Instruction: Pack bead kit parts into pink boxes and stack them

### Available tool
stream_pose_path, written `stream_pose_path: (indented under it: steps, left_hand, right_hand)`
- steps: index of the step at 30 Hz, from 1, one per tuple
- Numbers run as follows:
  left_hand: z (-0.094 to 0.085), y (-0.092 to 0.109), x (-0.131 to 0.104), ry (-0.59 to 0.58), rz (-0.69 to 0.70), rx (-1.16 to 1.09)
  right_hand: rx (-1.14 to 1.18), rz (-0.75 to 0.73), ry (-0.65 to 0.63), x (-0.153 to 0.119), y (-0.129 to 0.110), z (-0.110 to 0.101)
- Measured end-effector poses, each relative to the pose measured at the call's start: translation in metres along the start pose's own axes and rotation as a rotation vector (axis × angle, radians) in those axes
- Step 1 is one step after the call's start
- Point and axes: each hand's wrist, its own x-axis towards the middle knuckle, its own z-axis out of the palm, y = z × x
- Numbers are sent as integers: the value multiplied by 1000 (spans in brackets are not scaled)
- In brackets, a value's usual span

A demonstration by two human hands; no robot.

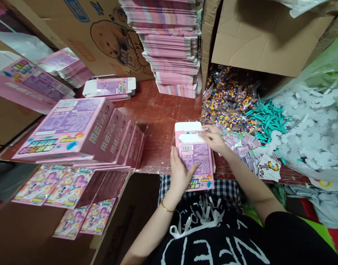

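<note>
A pink and purple cardboard box [198,163], with a barcode on its face and a white flap at its far end, lies at the table's front edge near my lap. My left hand [181,171] grips its left side, thumb across the printed face. At the far right corner, the fingers of my right hand [214,139] pinch the white flap [191,138]. Beneath this box is another pink carton [182,128] with a white end flap. Right beside my right hand lie small sachets [242,145] in lilac and green. The box's inside is hidden.
Finished-looking pink boxes [66,129] are stacked at left, above an open carton holding more boxes [69,187]. Flat cartons [174,48] form a tall pile at the back. At right are bead bags [232,99], teal sticks [269,119], printed cards [269,168] and white pieces [309,121].
</note>
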Motion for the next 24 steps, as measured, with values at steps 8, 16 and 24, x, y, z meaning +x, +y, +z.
stream_pose_path:
  steps: [8,16,24]
  left_hand:
    - [-25,31,-5,-4,-9,-360]
    - [-47,64,31,346,649,-463]
    - [-39,48,65,319,843,-317]
  right_hand:
    - [245,100,277,-78,-56,14]
    - [205,-219,559,-48,-99,-43]
    - [209,-482,681,-36,-82,-20]
